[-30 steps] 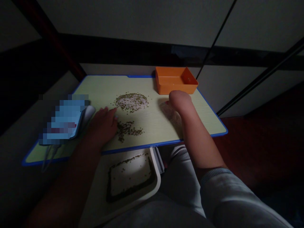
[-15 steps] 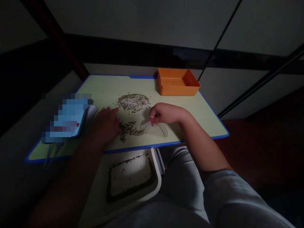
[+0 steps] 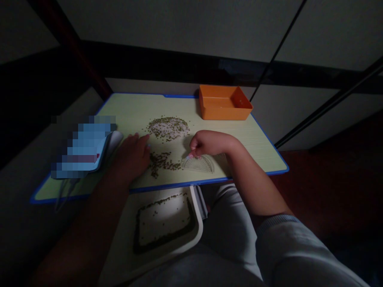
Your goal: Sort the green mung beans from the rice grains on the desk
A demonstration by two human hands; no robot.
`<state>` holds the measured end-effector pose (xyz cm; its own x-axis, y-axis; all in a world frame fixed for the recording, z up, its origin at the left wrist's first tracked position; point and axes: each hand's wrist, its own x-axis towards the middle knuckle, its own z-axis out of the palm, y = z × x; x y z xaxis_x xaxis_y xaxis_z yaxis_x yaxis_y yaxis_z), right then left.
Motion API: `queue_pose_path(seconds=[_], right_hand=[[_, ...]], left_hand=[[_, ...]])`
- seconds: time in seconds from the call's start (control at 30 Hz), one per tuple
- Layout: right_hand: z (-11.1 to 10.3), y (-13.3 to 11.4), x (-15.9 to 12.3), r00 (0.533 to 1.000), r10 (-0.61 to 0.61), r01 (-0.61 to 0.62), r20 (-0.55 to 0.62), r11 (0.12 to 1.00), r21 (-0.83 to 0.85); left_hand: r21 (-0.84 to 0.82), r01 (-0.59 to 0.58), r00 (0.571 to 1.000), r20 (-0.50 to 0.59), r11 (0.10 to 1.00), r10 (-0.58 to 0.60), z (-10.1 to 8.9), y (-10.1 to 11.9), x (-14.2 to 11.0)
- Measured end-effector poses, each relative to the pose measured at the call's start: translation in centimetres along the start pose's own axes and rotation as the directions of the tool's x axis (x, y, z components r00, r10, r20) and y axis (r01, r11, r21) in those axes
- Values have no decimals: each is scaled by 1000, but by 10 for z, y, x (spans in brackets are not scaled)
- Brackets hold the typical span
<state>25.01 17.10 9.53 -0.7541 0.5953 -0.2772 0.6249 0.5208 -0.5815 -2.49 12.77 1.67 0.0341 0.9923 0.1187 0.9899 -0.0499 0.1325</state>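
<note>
My right hand (image 3: 206,142) is closed in a pinch at the top of a clear semicircular protractor (image 3: 198,164), with something pink at the fingertips. The protractor's left end lies beside a strip of small dark green and brown beans (image 3: 162,161). Farther back is a round heap of green beans mixed with pale grains (image 3: 169,127). My left hand (image 3: 134,155) rests palm down to the left of both groups, its fingers stretched out and holding nothing.
An orange box (image 3: 226,113) stands at the back right of the blue-edged table (image 3: 254,147). At left are a phone (image 3: 86,147), its screen blurred, and a white object (image 3: 115,141). Below the front edge, a white tray (image 3: 196,235) contains scattered beans.
The protractor has shifted slightly to the right, away from the bean strip, with my right hand moving a little along with it. My left hand stays almost still.
</note>
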Motion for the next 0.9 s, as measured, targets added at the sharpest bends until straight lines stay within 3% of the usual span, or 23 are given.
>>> queue_pose_path(seconds=[0.33,0.63,0.9], right_hand=[[1,-1,0,999,-8,7,-35,1000,-24],[8,2,6,992,-126,125,15,991,38],[-3,8,-2,993,-121,120,8,991,67]], left_hand=[[16,2,1000,13,1000,-3,-1,2,0],[14,25,999,33,1000,-26,-5,6,-1],[1,10,999,41,1000,-10,-5,3,-1]])
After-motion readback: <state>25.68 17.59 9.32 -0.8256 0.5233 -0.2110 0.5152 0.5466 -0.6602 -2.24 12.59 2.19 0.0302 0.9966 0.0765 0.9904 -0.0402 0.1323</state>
